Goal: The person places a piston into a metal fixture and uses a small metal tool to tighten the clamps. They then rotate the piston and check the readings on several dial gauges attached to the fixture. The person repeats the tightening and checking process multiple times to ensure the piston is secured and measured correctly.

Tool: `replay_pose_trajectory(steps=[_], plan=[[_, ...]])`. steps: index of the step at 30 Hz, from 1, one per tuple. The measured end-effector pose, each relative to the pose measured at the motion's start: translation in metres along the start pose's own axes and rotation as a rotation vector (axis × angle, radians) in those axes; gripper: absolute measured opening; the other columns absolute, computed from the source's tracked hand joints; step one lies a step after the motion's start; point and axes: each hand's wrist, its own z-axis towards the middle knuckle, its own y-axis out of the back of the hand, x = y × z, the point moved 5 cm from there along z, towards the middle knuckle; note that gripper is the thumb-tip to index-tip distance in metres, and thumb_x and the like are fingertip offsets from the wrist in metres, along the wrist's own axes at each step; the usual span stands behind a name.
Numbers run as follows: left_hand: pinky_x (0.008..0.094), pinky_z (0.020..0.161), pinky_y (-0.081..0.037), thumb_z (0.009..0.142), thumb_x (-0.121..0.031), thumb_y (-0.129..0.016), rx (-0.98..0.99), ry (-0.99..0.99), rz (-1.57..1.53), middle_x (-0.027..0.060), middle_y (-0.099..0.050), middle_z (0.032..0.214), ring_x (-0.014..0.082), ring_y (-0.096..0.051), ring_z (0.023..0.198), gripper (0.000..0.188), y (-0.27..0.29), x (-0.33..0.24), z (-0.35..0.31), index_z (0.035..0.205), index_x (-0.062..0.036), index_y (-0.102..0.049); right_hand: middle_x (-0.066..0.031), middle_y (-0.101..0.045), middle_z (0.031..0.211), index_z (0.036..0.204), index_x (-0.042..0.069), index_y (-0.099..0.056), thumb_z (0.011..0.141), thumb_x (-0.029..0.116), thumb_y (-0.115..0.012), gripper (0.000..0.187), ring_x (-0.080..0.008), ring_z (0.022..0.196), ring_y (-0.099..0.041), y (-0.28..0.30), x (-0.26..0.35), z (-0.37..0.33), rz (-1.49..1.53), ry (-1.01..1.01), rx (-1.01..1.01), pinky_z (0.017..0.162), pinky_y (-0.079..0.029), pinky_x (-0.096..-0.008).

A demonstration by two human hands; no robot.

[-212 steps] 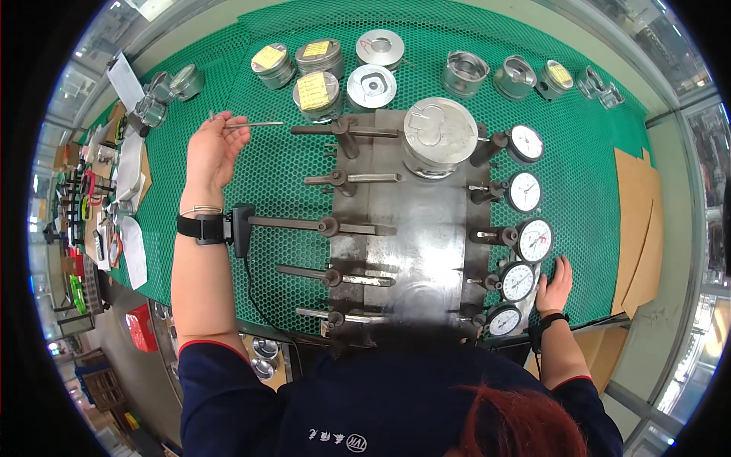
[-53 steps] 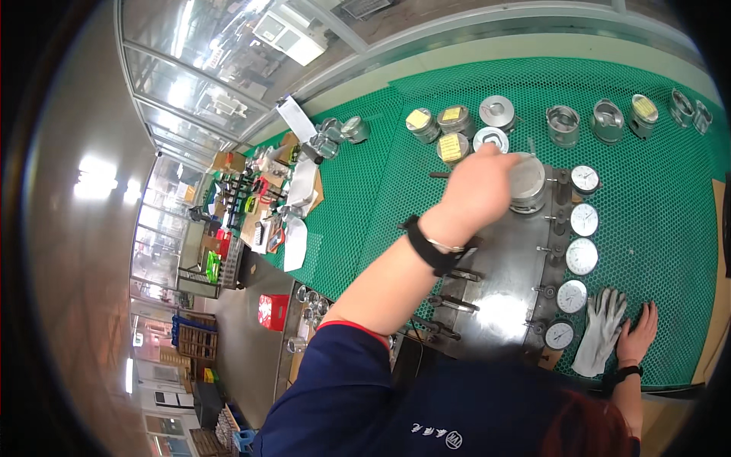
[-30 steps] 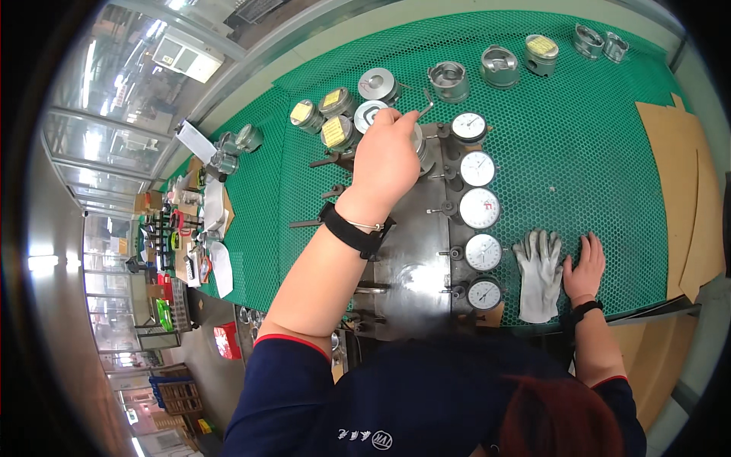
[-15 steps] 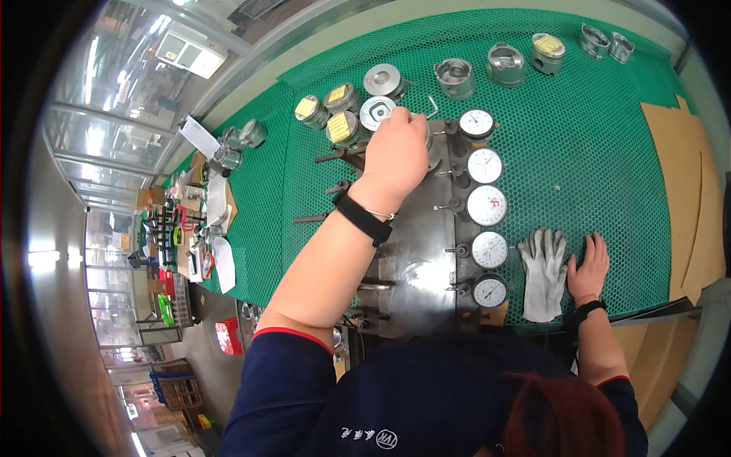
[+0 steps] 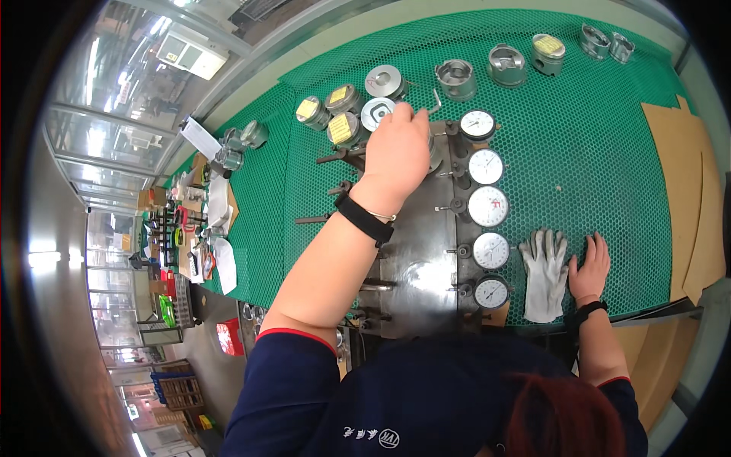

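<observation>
My left hand is closed over a metal piston at the far end of the steel gauge fixture. Most of that piston is hidden behind the hand and fingers. Just beyond the fingertips is a thin bent metal rod; whether a finger touches it cannot be told. A row of round white dial gauges lines the fixture's right side. My right hand lies flat on the green mat with fingers extended, beside a pale grey glove, and holds nothing.
Several pistons, some with yellow labels, stand beyond the fixture, and others line the mat's far edge. Dark rods jut from the fixture's left side. Brown cardboard sheets lie at right. Papers and tools crowd the left.
The bent metal rod sits slightly farther up and to the right. My left hand keeps its hold with hardly any motion; my right hand stays where it was.
</observation>
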Motion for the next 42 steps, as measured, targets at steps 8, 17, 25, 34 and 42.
replay_pose_trajectory(steps=[8, 17, 25, 34, 42], plan=[[0.0488, 0.089, -0.052, 0.087, 0.000, -0.052, -0.228, 0.259, -0.078, 0.0267, -0.062, 0.117, 0.0451, -0.062, 0.105, 0.041, 0.064, 0.049, -0.025, 0.128, 0.0016, -0.059, -0.0160, -0.044, 0.151, 0.140, 0.004, -0.047, 0.084, 0.022, -0.064, 0.061, -0.0369, 0.142, -0.038, -0.001, 0.002, 0.000, -0.002, 0.001, 0.002, 0.117, -0.029, -0.0503], [0.0469, 0.084, -0.053, 0.099, -0.017, -0.050, 0.046, 0.681, -0.111, 0.0241, -0.071, 0.100, 0.0418, -0.068, 0.095, 0.030, 0.072, 0.138, -0.091, 0.120, -0.0015, -0.066, -0.0160, -0.042, 0.153, 0.142, 0.004, -0.045, 0.086, 0.020, -0.064, 0.061, -0.0374, 0.142, -0.037, -0.002, -0.003, -0.003, -0.011, -0.002, 0.012, 0.117, -0.028, -0.0500], [0.0390, 0.073, -0.055, 0.093, -0.010, -0.052, 0.080, 1.034, -0.306, 0.0142, -0.070, 0.097, 0.0240, -0.068, 0.082, 0.033, -0.012, 0.298, -0.165, 0.124, -0.0044, -0.065, -0.0151, -0.041, 0.153, 0.142, 0.004, -0.045, 0.087, 0.021, -0.063, 0.060, -0.0371, 0.142, -0.038, -0.002, 0.003, 0.005, 0.005, 0.016, 0.029, 0.117, -0.028, -0.0501], [0.0283, 0.067, -0.061, 0.098, 0.001, -0.045, 0.310, 1.233, -1.085, 0.0077, -0.061, 0.108, 0.0180, -0.065, 0.083, 0.036, -0.042, 0.221, -0.109, 0.134, 0.0015, -0.051, -0.0160, -0.042, 0.153, 0.141, 0.004, -0.046, 0.086, 0.021, -0.063, 0.061, -0.0369, 0.142, -0.037, -0.002, -0.002, -0.002, -0.020, 0.001, 0.009, 0.116, -0.029, -0.0508], [0.0311, 0.066, -0.061, 0.102, -0.007, -0.047, 0.302, 1.184, -0.990, 0.0116, -0.062, 0.118, 0.0194, -0.066, 0.084, 0.032, -0.032, 0.215, -0.103, 0.133, 0.0013, -0.052, -0.0159, -0.042, 0.153, 0.142, 0.004, -0.045, 0.086, 0.021, -0.063, 0.061, -0.0364, 0.143, -0.037, -0.001, -0.001, -0.001, -0.021, -0.001, 0.015, 0.117, -0.029, -0.0509]])
